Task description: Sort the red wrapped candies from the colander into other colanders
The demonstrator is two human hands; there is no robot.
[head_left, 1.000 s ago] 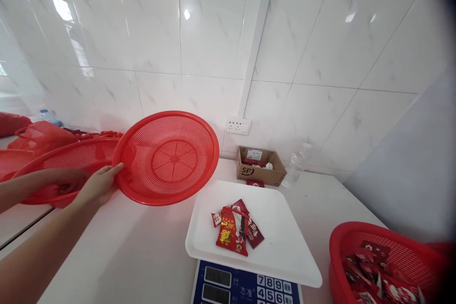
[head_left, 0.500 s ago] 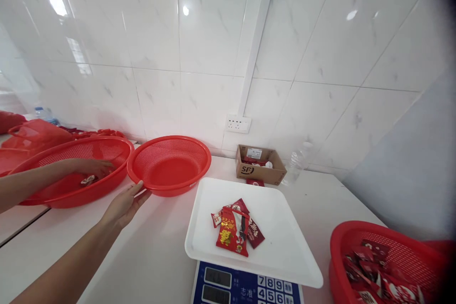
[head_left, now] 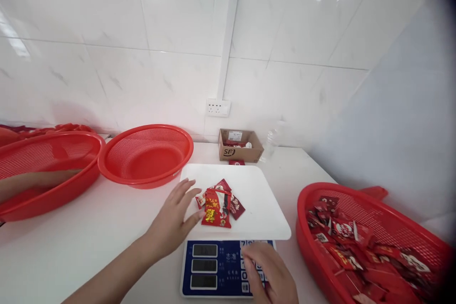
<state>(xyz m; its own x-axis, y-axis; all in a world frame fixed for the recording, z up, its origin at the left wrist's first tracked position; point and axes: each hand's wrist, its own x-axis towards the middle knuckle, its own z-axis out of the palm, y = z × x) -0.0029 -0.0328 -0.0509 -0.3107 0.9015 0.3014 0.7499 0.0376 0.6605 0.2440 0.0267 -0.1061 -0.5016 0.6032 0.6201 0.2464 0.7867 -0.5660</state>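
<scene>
My left hand [head_left: 174, 216] is open, fingers spread, its fingertips at the left side of a small pile of red snack packets [head_left: 217, 206]. The packets lie on the white tray [head_left: 265, 216] of a blue digital scale [head_left: 213, 266]. My right hand [head_left: 270, 273] rests on the scale's keypad with fingers bent down onto the keys and nothing in it. A round red mesh basket [head_left: 146, 129] sits upright just behind and to the left of the tray.
A larger red basket [head_left: 53, 199] at the left has another person's arm [head_left: 32, 180] inside it. At the right, a red basket [head_left: 313, 256] holds several red packets. A cardboard box [head_left: 240, 153], a clear bottle [head_left: 272, 138] and a wall socket [head_left: 218, 107] are at the back.
The round basket was tilted up in my left hand, then set flat on the table and released. My left hand moved right to the packets; my right hand came onto the keypad. The view shifted right.
</scene>
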